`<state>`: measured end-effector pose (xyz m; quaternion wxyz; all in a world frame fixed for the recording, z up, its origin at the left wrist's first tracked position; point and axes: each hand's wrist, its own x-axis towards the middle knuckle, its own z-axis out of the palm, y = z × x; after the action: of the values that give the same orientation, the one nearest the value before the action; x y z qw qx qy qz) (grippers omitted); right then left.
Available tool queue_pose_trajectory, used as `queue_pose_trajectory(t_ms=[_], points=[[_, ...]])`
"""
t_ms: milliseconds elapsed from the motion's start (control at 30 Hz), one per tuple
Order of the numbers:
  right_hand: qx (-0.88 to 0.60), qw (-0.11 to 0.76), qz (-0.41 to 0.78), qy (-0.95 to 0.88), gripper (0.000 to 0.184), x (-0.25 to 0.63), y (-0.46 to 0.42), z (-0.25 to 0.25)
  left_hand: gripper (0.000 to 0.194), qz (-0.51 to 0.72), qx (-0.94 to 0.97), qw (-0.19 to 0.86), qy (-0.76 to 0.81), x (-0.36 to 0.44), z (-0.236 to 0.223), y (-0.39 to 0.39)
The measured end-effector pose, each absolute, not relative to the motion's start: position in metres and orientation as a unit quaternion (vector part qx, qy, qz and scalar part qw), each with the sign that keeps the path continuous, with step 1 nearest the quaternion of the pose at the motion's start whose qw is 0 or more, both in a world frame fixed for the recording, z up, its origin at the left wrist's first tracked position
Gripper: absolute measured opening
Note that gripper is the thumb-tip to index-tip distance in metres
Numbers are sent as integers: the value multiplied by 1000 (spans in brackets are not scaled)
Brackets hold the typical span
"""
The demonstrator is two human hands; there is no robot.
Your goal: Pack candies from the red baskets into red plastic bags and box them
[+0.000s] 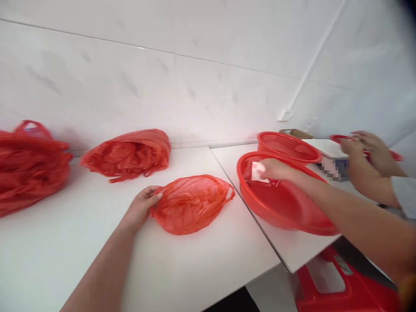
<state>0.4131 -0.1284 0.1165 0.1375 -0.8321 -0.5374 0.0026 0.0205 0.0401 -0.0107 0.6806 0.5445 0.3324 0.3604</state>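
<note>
My left hand (145,207) pinches the left rim of an open red plastic bag (191,206), which lies spread on the white table. My right hand (273,169) reaches into a large red plastic basket (289,227) to the right of the bag. Its fingers are closed on a small white packet with pinkish-red marks (258,171), near the basket's left inner wall. Part of the fingers is hidden behind the packet and the hand itself.
Two more red plastic bags, a crumpled bag (130,154) and a fuller bag (30,169), lie to the left. Another red basket (289,147) stands behind. A co-worker's hands (360,145) work at the right. A red stool (344,281) is below the white table (195,268).
</note>
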Motion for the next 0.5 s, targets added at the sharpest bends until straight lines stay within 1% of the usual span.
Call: queue_pose_trajectory(t_ms=[133,233,300,433,500], points=[[-812,108,-24,-574,11,380,-113,154,34,367,535,694,312,21,-12,41],[-763,137,-18,-631,16,334,-97,165,32,365,538,697,303,20,-13,41],[-707,150,41,-690,17,302,-81,157,32,363,543,695,302,19,-13,41],[-604,114,134,-777,19,254,-46,120,34,362,551,687,304,18,-12,42],[-573,101,192,-791,28,244,-35,107,34,360,552,689,302,18,-12,42]])
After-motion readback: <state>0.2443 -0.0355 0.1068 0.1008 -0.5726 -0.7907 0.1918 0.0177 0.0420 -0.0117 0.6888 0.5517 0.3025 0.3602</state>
